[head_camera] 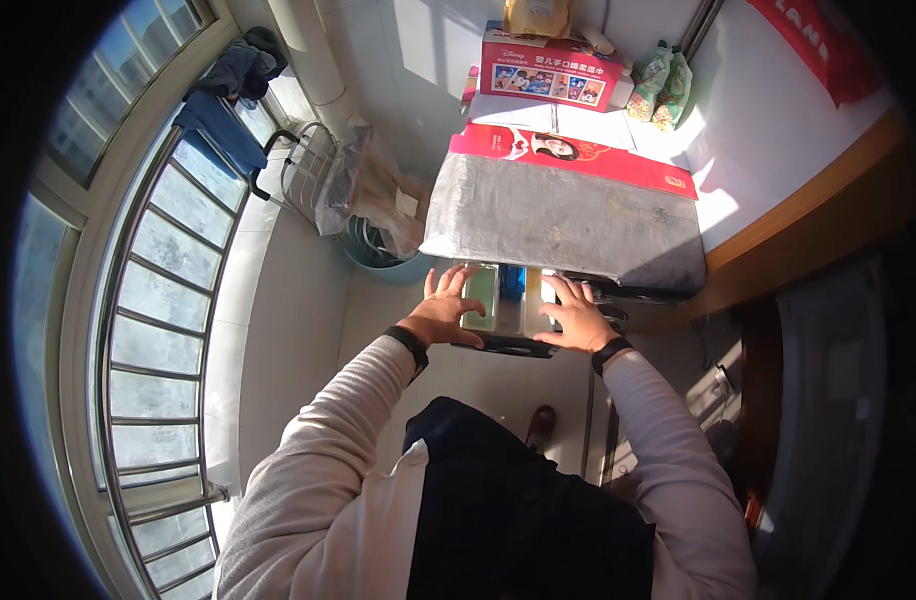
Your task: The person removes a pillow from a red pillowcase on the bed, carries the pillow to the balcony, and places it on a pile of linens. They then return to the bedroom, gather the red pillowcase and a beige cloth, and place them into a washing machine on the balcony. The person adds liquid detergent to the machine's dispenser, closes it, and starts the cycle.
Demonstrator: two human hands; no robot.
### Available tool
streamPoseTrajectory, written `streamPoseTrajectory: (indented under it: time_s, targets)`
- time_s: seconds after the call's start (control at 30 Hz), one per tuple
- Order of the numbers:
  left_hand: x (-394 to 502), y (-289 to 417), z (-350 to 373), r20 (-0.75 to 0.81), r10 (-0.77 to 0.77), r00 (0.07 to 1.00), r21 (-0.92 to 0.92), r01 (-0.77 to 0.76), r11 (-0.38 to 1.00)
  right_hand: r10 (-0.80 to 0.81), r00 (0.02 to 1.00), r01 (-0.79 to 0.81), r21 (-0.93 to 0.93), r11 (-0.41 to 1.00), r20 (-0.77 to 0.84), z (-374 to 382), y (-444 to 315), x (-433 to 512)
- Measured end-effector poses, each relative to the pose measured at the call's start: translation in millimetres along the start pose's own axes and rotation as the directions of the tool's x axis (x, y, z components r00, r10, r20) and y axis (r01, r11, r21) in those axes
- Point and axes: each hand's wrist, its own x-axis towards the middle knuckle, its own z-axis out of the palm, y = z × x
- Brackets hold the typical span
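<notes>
A pulled-out drawer (503, 346) projects from under the grey-covered cabinet top, with a green-bottomed container (482, 296), a blue item (512, 280) and a pale container (534, 304) in it. On the left side of the drawer, my left hand (444, 306) lies over the green-bottomed container's edge, fingers spread. My right hand (576, 315) is at the right side, fingers apart over the pale container's edge. Whether either hand grips a rim cannot be told. Both wrists wear dark bands.
The grey cover (563, 214) carries a red printed strip (615, 166), a wipes box (552, 79) and green-white bags (660, 88). A blue-green basin (390, 266) with plastic-wrapped things stands left of the cabinet. Metal railings (158, 371) line the window. A wooden frame (795, 191) stands right.
</notes>
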Motion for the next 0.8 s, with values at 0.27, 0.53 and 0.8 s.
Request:
streamPoseTrajectory:
  time_s: [0.27, 0.53, 0.8]
  targets:
    - [-6, 9, 0, 0.057, -0.179, 0.982, 0.099, 0.173, 0.980, 0.236, 0.962, -0.238, -0.003, 0.971, 0.134, 11, -25, 0]
    - [10, -1, -2, -0.075, -0.116, 0.990, 0.232, 0.130, 0.964, 0.331, 0.943, -0.330, -0.070, 0.941, 0.009, 8, -16, 16]
    - [26, -11, 28, -0.175, -0.045, 0.984, 0.251, 0.089, 0.964, 0.402, 0.916, -0.402, -0.025, 0.915, 0.003, 20, -17, 20]
